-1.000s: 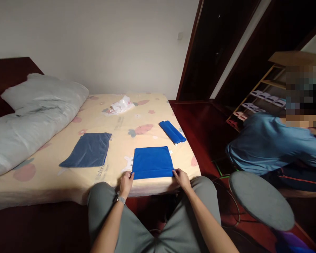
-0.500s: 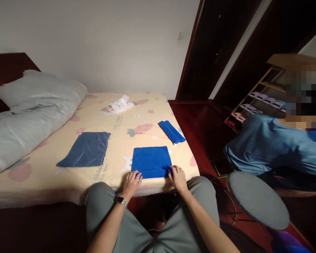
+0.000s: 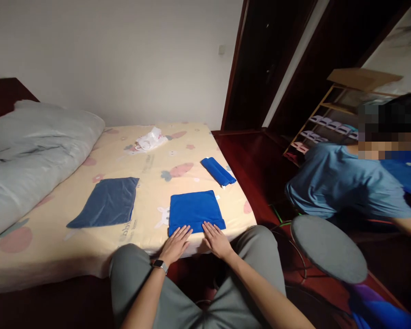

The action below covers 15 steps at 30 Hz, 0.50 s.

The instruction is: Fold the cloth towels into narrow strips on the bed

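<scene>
A bright blue cloth lies flat near the bed's front edge, its near edge folded over in a narrow strip. My left hand rests on the left part of that strip, fingers stretched out. On the right part lies my right hand, also with fingers extended. Neither hand grips anything. Behind and to the right is a rolled or folded blue cloth. A grey-blue cloth is spread flat to the left.
A crumpled white plastic bag is farther back on the bed. A grey quilt fills the left side. At right are a round stool, a person in a blue shirt and a shoe rack.
Both hands have moved inward along the cloth's near edge and flattened, fingers now extended instead of curled at its corners. The camera view has shifted slightly to the right.
</scene>
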Each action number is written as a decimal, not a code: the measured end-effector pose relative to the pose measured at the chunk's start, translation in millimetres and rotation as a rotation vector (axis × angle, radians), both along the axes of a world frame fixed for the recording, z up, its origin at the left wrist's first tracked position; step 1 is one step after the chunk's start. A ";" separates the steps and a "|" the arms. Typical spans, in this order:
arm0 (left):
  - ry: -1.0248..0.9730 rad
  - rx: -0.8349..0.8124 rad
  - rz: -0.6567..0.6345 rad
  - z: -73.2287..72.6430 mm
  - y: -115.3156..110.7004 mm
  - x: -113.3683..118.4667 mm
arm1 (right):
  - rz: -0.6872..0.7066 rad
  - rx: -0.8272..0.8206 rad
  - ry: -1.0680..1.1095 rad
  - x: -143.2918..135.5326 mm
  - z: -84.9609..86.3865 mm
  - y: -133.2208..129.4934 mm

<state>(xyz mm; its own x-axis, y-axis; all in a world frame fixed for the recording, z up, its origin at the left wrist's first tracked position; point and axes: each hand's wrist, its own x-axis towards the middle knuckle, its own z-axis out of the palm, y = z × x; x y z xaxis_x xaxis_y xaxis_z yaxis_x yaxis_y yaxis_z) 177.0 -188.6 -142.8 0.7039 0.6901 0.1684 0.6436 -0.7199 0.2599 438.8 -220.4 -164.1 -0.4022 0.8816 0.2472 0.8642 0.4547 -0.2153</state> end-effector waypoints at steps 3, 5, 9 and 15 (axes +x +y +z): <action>-0.016 -0.054 0.025 3.3 3.5 -10.3 | -0.050 0.004 -0.007 11.9 -1.5 -2.4; -0.024 -0.101 0.038 4.9 6.1 -16.8 | -0.095 0.001 0.002 20.9 -4.2 -3.1; -0.087 -0.220 0.066 6.5 14.6 -27.9 | -0.215 -0.019 0.030 39.6 -12.1 -1.3; -0.266 -0.289 0.285 4.2 22.5 -39.8 | -0.199 -0.088 0.015 52.7 -12.4 5.7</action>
